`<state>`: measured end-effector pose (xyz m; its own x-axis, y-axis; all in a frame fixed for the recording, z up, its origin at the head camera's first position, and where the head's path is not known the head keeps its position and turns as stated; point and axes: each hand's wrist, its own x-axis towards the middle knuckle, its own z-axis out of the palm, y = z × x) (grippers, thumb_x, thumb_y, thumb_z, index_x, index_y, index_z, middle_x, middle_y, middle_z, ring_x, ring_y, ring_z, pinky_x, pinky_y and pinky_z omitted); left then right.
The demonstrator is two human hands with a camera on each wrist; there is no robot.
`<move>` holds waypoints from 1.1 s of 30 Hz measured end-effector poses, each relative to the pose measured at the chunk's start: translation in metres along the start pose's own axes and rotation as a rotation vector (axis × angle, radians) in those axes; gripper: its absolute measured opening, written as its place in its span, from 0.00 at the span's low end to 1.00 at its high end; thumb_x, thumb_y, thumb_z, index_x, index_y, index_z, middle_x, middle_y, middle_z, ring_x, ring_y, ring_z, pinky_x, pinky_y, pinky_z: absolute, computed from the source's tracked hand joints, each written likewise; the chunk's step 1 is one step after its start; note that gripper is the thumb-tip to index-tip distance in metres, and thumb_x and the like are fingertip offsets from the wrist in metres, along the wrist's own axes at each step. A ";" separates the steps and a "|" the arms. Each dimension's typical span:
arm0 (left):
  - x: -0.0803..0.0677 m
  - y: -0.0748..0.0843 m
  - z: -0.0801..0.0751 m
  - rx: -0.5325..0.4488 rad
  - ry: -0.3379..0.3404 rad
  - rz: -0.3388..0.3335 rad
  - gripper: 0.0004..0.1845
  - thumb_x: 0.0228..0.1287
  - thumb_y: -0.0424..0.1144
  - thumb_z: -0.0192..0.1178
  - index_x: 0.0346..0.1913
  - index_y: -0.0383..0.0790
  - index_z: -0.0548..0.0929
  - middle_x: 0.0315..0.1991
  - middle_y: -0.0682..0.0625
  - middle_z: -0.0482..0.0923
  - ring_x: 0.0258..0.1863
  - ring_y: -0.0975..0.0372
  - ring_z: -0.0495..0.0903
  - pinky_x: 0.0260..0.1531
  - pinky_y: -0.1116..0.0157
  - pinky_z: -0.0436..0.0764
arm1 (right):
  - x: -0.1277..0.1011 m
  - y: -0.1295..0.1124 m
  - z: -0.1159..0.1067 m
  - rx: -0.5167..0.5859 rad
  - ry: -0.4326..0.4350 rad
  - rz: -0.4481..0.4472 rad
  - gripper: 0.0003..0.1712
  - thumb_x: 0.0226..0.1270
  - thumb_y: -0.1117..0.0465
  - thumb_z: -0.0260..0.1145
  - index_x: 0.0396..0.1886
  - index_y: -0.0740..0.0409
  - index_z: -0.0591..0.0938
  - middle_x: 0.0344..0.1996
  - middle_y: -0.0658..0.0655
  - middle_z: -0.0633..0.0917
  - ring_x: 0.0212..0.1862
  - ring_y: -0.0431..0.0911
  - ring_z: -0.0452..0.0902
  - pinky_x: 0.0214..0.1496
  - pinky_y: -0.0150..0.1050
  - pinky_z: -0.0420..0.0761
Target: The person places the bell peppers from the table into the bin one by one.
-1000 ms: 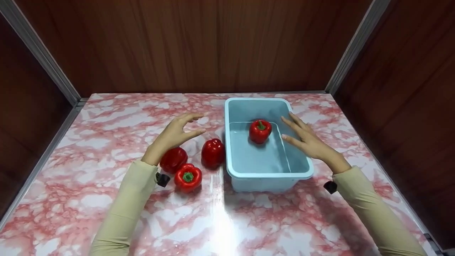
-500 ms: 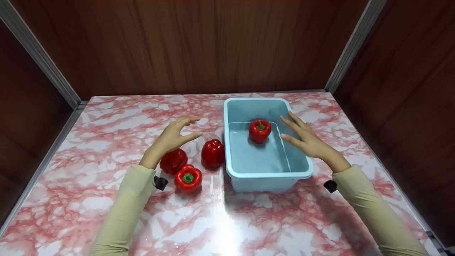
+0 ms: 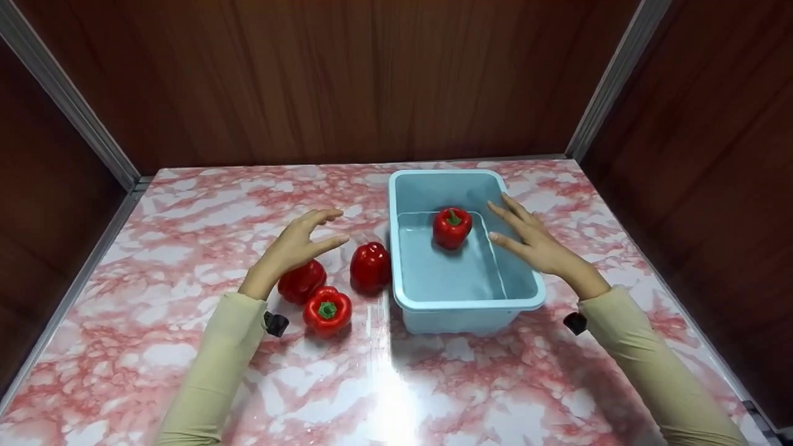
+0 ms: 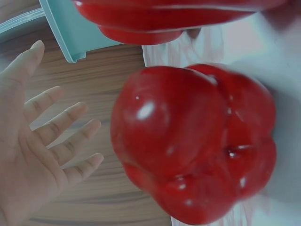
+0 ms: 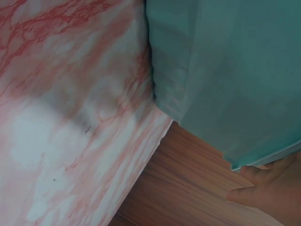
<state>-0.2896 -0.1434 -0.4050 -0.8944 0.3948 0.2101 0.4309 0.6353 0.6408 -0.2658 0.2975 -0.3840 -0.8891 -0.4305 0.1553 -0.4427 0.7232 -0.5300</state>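
Note:
Fingers parted and thumb spread, my left hand (image 3: pixel 296 244) hovers with nothing in it, its wrist over the rear-left red bell pepper (image 3: pixel 302 280). A second bell pepper (image 3: pixel 328 311), green stem up, sits just in front of that one. Between the hand and the light blue bin (image 3: pixel 471 305) stands a third bell pepper (image 3: pixel 370 268). One more bell pepper (image 3: pixel 452 228) rests upright on the bin's floor. My right hand (image 3: pixel 536 244) reaches over the bin's right rim, fingers extended and holding nothing. In the left wrist view, a bell pepper (image 4: pixel 188 141) looms large beside the spread left hand (image 4: pixel 37 136).
The pink-and-white marbled table (image 3: pixel 179 254) carries everything. Dark wood panels (image 3: pixel 372 80) enclose it at the back and both sides, with metal corner posts (image 3: pixel 619 80). The bin's tall outer wall (image 5: pixel 225 70) fills much of the right wrist view.
My left hand has drifted slightly left and toward me, away from the bin. The right hand, the bin and the bell peppers keep their places.

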 end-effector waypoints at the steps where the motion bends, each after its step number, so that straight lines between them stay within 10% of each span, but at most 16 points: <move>1: -0.001 -0.001 0.000 0.001 0.000 -0.002 0.33 0.57 0.60 0.59 0.64 0.51 0.70 0.62 0.51 0.69 0.60 0.54 0.69 0.59 0.51 0.68 | 0.000 0.000 0.000 0.002 0.000 0.000 0.35 0.67 0.44 0.55 0.72 0.44 0.57 0.73 0.57 0.44 0.73 0.58 0.35 0.64 0.67 0.28; 33: -0.010 -0.012 0.002 0.001 -0.039 -0.051 0.33 0.57 0.61 0.59 0.65 0.58 0.67 0.62 0.50 0.68 0.62 0.54 0.66 0.60 0.47 0.65 | 0.001 -0.001 0.000 0.012 -0.001 0.018 0.35 0.67 0.44 0.55 0.72 0.42 0.57 0.74 0.56 0.44 0.73 0.59 0.35 0.65 0.67 0.30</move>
<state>-0.2860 -0.1535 -0.4168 -0.9098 0.3875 0.1486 0.3852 0.6555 0.6495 -0.2661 0.2964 -0.3840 -0.8966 -0.4186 0.1446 -0.4256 0.7242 -0.5426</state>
